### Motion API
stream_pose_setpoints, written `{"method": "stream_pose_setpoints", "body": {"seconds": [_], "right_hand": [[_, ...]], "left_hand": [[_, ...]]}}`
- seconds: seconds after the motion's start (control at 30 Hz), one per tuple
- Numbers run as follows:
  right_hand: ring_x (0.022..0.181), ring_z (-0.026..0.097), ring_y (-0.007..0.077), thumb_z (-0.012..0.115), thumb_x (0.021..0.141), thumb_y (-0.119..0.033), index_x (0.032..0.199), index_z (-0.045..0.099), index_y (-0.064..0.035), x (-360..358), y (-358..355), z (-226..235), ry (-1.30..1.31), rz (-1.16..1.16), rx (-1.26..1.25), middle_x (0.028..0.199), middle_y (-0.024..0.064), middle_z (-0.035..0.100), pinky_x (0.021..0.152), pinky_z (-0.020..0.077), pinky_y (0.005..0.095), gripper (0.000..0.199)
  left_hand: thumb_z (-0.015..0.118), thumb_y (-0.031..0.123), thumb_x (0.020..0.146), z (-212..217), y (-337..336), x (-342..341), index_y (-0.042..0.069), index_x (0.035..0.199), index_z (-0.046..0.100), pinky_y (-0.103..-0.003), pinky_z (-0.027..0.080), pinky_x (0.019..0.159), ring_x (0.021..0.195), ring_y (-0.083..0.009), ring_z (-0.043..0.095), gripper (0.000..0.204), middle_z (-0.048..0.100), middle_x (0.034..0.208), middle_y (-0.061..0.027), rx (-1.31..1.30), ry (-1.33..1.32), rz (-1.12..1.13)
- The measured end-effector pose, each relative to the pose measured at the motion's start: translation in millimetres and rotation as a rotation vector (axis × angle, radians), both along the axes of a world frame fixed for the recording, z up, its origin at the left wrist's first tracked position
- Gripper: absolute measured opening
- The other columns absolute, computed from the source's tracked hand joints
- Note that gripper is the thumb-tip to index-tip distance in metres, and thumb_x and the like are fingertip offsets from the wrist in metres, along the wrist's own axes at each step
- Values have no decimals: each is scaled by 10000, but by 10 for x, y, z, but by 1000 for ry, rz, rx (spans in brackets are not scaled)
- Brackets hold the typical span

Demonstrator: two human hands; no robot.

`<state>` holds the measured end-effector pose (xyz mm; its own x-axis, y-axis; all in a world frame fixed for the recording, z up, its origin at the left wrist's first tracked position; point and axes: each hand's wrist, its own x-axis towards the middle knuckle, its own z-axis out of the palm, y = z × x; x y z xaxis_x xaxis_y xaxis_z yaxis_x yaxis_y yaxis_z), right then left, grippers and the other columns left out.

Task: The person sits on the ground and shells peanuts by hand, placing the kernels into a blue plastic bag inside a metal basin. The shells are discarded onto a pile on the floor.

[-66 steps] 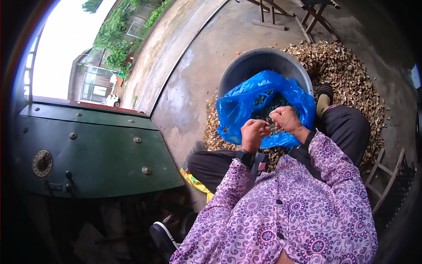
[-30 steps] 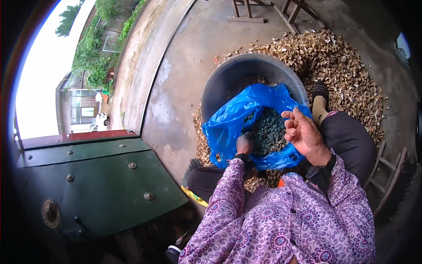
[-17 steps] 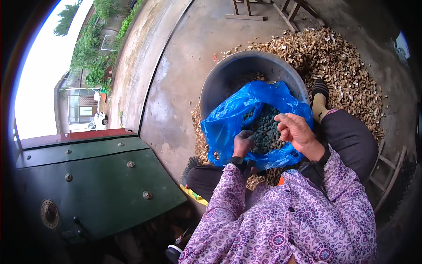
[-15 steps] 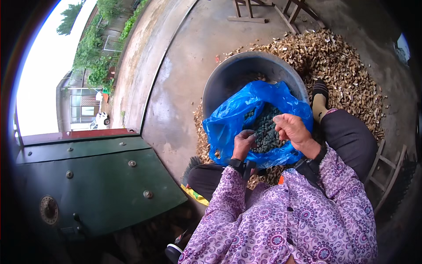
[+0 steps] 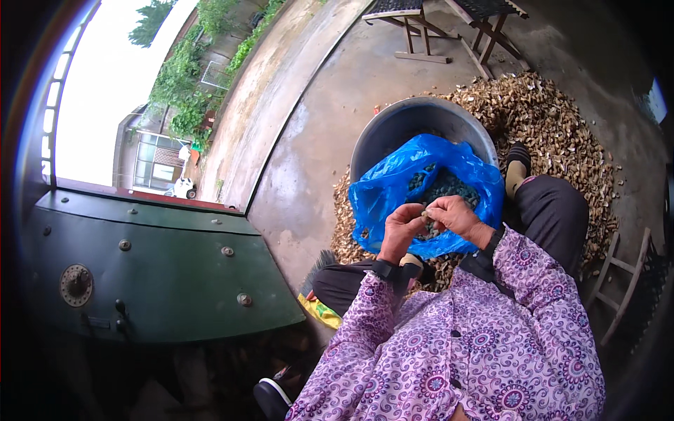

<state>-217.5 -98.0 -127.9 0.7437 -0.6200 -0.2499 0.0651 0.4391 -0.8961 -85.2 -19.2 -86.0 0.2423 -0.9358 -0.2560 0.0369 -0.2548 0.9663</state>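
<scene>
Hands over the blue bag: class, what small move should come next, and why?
Probably pull the small piece apart. Both the left hand and right hand pinch it together above the blue bag of dark pieces, with husks piled around the basin.

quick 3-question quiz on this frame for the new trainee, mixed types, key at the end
1. True or false: the left hand and right hand meet over the blue plastic bag.
2. What lies heaped on the ground around the grey basin? A) husks B) bricks C) rope
3. Fill in: the bag holds small dark ____.

Key: 1 true. 2 A, the pile of husks. 3 seeds; both hands pinch one small piece together.
</scene>
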Motion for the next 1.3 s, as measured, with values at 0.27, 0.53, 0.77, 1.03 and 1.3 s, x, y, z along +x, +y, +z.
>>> {"method": "stream_pose_setpoints", "body": {"seconds": [0.27, 0.53, 0.77, 1.03, 1.3], "right_hand": [[568, 494, 66, 535, 794, -118, 850, 600, -10, 43, 131, 4, -91, 3, -81, 668, 9, 555, 508, 416, 204, 137], [578, 507, 83, 522, 778, -78, 850, 593, 14, 16, 111, 36, -101, 11, -168, 672, 25, 564, 519, 428, 221, 137], [617, 552, 117, 538, 759, -103, 826, 601, 16, -57, 74, 101, -45, 15, -362, 688, 74, 595, 562, 452, 261, 150], [698, 597, 252, 545, 724, -135, 802, 597, -7, -83, 68, 124, 5, -6, -587, 739, 159, 601, 635, 458, 328, 158], [703, 572, 339, 533, 693, -107, 719, 576, 1, -71, 91, 107, -3, -119, -700, 718, 195, 573, 614, 453, 383, 119]], "left_hand": [[593, 50, 751, 59, 120, -20, 3, 825, 548, -257, 500, 560, 602, -132, 566, 99, 570, 718, -57, -14, 112, 160], [547, 42, 779, 142, 86, -29, -15, 864, 551, -252, 508, 526, 586, -149, 596, 103, 602, 706, -91, 35, -34, 65], [535, 1, 771, 229, 48, -43, -25, 846, 549, -254, 510, 519, 578, -147, 601, 81, 601, 714, -82, 49, -66, -10], [557, 3, 737, 300, 2, -26, -41, 836, 549, -277, 514, 552, 613, -188, 604, 109, 592, 725, -103, 110, -110, -89], [553, 2, 708, 382, -84, -116, -31, 764, 563, -254, 491, 519, 568, -159, 583, 66, 578, 654, -84, 161, -168, -93]]}}
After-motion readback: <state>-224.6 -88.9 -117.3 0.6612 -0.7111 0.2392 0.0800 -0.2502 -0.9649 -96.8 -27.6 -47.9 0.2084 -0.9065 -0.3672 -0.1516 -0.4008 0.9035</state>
